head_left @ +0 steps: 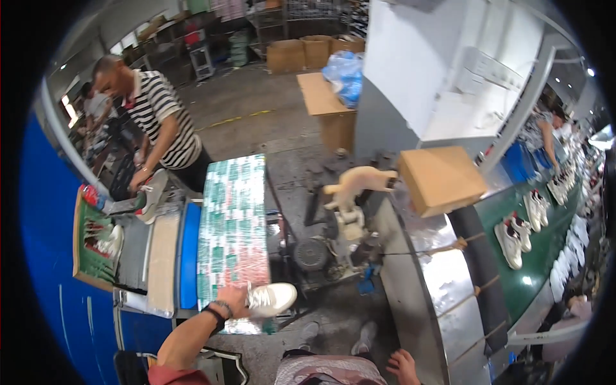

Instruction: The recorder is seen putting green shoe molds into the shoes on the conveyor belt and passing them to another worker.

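A white lace-up sneaker (274, 300) lies sideways in the grip of my left hand (233, 301), toe pointing right. My fingers close around its heel end, which they partly hide. Beneath the hand and shoe is the near end of a long board (232, 221) with a green, white and red pattern under shiny wrap. Low on the right, beside the metal edge of the conveyor, my right hand (403, 367) hangs with its fingers apart and nothing in them.
Across the bench a person in a striped shirt (168, 128) handles another sneaker (151, 196). A green-lined tray (78, 244) holds a shoe. Machinery (312, 254) stands ahead. A cardboard box (443, 178) sits by the green conveyor (513, 289) with several white sneakers.
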`<state>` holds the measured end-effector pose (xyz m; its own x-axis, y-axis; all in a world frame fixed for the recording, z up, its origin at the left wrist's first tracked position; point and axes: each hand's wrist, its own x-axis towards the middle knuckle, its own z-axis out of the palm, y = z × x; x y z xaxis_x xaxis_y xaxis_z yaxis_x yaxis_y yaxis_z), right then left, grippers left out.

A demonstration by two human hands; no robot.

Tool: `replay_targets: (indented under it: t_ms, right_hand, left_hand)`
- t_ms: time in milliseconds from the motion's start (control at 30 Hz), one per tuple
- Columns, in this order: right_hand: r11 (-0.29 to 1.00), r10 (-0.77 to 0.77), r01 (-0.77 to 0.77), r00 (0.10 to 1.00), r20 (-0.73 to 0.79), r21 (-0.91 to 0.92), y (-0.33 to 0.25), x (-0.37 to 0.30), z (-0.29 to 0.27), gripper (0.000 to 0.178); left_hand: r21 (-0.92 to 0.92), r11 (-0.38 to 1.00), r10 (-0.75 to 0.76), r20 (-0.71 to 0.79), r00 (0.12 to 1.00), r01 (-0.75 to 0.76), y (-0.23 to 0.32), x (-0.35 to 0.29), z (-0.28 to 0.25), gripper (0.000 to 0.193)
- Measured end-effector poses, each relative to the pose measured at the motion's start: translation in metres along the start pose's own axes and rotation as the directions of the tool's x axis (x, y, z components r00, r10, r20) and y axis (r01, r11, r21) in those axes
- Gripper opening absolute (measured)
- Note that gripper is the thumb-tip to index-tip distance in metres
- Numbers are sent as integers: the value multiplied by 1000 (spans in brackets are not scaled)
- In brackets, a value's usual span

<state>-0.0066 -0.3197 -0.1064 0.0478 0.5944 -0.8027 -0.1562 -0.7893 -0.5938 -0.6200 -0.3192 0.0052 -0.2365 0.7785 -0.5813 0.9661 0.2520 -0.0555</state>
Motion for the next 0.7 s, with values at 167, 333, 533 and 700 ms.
replay_targets:
  t_ms: [167, 333, 533, 700]
  right_hand:
    - [953, 258, -301, 755, 603, -31, -111, 34, 108, 86]
    - [860, 336, -505, 440, 833, -80, -199, -1, 134, 77]
    - [827, -455, 553, 547, 703, 106, -284, 4, 149, 92]
    - [185, -747, 972, 233, 622, -142, -326, -6, 189, 96]
  left_hand:
    - [-126, 875, 400, -358, 844, -468, 166, -53, -54, 58]
    - [33, 707, 558, -640, 528, -707, 289, -63, -101, 68]
    - [-204, 799, 228, -768, 599, -566, 353, -34, -114, 73]
    - [-277, 745, 77, -868, 490, -607, 354, 15, -122, 96]
